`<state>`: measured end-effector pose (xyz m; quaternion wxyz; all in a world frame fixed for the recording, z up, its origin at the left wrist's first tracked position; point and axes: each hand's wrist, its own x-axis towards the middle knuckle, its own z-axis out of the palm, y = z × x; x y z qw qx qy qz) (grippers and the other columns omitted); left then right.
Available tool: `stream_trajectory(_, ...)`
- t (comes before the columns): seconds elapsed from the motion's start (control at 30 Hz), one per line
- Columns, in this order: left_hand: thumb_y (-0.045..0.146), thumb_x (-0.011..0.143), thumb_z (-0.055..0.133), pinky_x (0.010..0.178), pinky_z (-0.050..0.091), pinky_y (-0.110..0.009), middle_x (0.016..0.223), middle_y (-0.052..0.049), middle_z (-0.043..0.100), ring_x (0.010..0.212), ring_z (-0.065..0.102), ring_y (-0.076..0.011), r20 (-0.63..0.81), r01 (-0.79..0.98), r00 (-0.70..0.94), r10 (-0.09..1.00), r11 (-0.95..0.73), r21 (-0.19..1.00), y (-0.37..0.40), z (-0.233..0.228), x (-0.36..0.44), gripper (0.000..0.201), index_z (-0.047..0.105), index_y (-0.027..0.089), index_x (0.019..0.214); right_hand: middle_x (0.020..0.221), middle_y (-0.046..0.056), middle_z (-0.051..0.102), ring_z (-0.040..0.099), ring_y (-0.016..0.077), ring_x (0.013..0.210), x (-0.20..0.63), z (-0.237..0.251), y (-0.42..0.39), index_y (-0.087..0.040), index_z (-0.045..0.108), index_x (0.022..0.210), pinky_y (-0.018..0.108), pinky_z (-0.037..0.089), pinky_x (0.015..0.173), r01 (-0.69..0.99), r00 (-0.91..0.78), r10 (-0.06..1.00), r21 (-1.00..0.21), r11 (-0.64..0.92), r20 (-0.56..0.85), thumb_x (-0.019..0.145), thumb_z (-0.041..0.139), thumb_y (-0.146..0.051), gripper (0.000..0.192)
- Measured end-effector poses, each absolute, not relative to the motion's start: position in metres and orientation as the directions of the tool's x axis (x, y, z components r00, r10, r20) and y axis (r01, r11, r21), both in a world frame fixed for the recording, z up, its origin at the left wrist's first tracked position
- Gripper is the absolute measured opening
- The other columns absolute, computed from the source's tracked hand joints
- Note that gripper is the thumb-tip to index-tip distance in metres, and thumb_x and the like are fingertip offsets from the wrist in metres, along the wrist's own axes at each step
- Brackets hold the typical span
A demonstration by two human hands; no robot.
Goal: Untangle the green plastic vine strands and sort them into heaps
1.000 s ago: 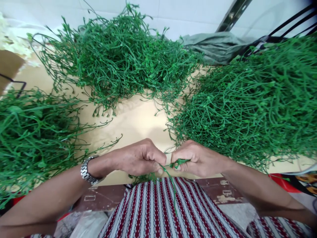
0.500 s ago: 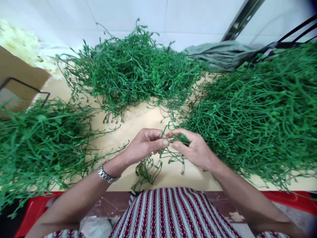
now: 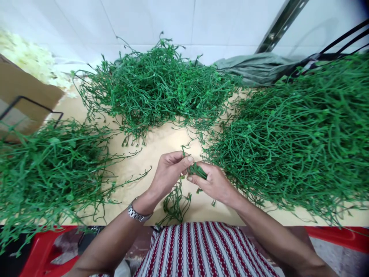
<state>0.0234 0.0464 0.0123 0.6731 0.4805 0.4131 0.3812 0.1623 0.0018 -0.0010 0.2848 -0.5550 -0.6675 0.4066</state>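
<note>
A small bunch of green plastic stems (image 3: 176,200) hangs between both hands over the tan tabletop (image 3: 161,144). My left hand (image 3: 168,173), with a metal watch on its wrist, pinches the top of the bunch with thumb and forefinger. My right hand (image 3: 211,182) grips the same stems from the right, green ends showing between its fingers. The two hands touch at the fingertips, just left of the big right pile of stems (image 3: 294,138).
Two more piles of green stems lie on the table: one at the back middle (image 3: 155,88), one on the left (image 3: 46,165). A brown cardboard box (image 3: 17,92) stands far left, grey-green cloth (image 3: 253,67) at the back right. A red edge (image 3: 340,234) runs under the table front.
Both hands have moved forward from my lap onto the table, carrying the stems. The view has tilted up. The bunch now hangs lower, below the left hand.
</note>
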Motion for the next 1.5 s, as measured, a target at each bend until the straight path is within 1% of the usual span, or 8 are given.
stream_trajectory(0.5, 0.017, 0.068, 0.057, 0.039, 0.019, -0.018, 0.042, 0.008, 0.037, 0.038, 0.028, -0.0032, -0.112, -0.194, -0.113, 0.987, 0.088, 0.977, 0.100, 0.000, 0.051, 0.023, 0.044, 0.015, 0.049, 0.058, 0.002, 0.054, 0.046, 0.0135, 0.049, 0.132, 0.005, -0.013, -0.017, 0.050, 0.072, 0.026, 0.034, 0.049, 0.702, -0.285, 0.958, -0.676, 0.224, 0.022, 0.090, 0.032, -0.030, 0.029)
stream_trajectory(0.7, 0.022, 0.067, 0.061, 0.038, 0.022, -0.020, 0.044, 0.004, 0.047, 0.036, 0.035, -0.0048, -0.178, -0.231, 0.150, 0.973, 0.210, 0.950, 0.108, 0.005, 0.041, 0.019, 0.052, 0.013, 0.053, 0.091, 0.011, 0.054, 0.051, 0.0204, 0.085, 0.172, 0.024, -0.007, -0.016, 0.056, 0.076, 0.034, 0.044, 0.070, 0.773, -0.275, 0.944, -0.542, 0.330, 0.182, 0.088, 0.041, -0.028, 0.022)
stream_trajectory(0.83, 0.023, 0.067, 0.060, 0.048, 0.034, -0.022, 0.051, 0.000, 0.054, 0.046, 0.047, -0.0084, -0.198, -0.275, 0.224, 0.954, 0.257, 0.926, 0.097, 0.005, 0.031, 0.017, 0.055, 0.013, 0.054, 0.138, 0.014, 0.027, 0.022, 0.0348, 0.127, 0.194, 0.026, 0.003, -0.015, 0.057, 0.076, 0.053, 0.027, 0.096, 0.810, -0.231, 0.905, -0.444, 0.382, 0.357, 0.084, 0.047, -0.029, 0.019)
stream_trajectory(0.9, 0.023, 0.067, 0.061, 0.059, 0.039, -0.024, 0.055, -0.002, 0.057, 0.054, 0.052, -0.0104, -0.182, -0.313, 0.271, 0.945, 0.265, 0.912, 0.093, 0.006, 0.029, 0.016, 0.057, 0.013, 0.055, 0.132, 0.014, 0.036, 0.030, 0.0308, 0.125, 0.194, 0.023, 0.007, -0.015, 0.056, 0.080, 0.048, 0.029, 0.097, 0.735, -0.266, 0.888, -0.518, 0.438, 0.374, 0.086, 0.043, -0.027, 0.018)
stream_trajectory(1.0, 0.022, 0.067, 0.061, 0.078, 0.041, -0.028, 0.066, -0.005, 0.062, 0.073, 0.057, -0.0150, -0.126, -0.392, 0.335, 0.934, 0.260, 0.882, 0.088, 0.009, 0.027, 0.014, 0.062, 0.012, 0.057, 0.090, 0.008, 0.061, 0.057, 0.0169, 0.080, 0.185, 0.015, 0.012, -0.017, 0.053, 0.090, 0.030, 0.045, 0.072, 0.588, -0.251, 0.940, -0.735, 0.336, 0.229, 0.089, 0.037, -0.026, 0.018)
stream_trajectory(1.2, 0.023, 0.066, 0.063, 0.087, 0.039, -0.035, 0.080, -0.009, 0.064, 0.089, 0.057, -0.0208, -0.106, -0.465, 0.393, 0.913, 0.297, 0.834, 0.082, 0.017, 0.023, 0.014, 0.063, 0.012, 0.057, 0.082, 0.003, 0.061, 0.053, 0.0124, 0.061, 0.179, 0.017, 0.011, -0.017, 0.053, 0.096, 0.024, 0.043, 0.059, 0.474, -0.079, 0.996, -0.877, 0.076, 0.044, 0.088, 0.040, -0.038, 0.026)
stream_trajectory(1.37, 0.024, 0.065, 0.066, 0.083, 0.040, -0.035, 0.074, -0.007, 0.063, 0.081, 0.056, -0.0197, -0.172, -0.422, 0.379, 0.909, 0.335, 0.842, 0.082, 0.023, 0.020, 0.014, 0.062, 0.013, 0.056, 0.095, 0.004, 0.062, 0.058, 0.0168, 0.081, 0.219, 0.071, -0.002, -0.021, 0.053, 0.104, 0.026, 0.045, 0.071, 0.749, 0.025, 0.965, -0.644, 0.156, 0.262, 0.085, 0.045, -0.036, 0.025)
stream_trajectory(1.5, 0.026, 0.065, 0.067, 0.084, 0.039, -0.033, 0.072, -0.006, 0.062, 0.082, 0.054, -0.0197, -0.174, -0.378, 0.401, 0.899, 0.336, 0.863, 0.085, 0.022, 0.021, 0.015, 0.062, 0.014, 0.056, 0.108, 0.012, 0.057, 0.055, 0.0255, 0.098, 0.275, 0.119, 0.012, -0.017, 0.052, 0.113, 0.034, 0.043, 0.081, 0.970, 0.235, 0.790, -0.191, -0.151, 0.566, 0.087, 0.038, -0.046, 0.041)
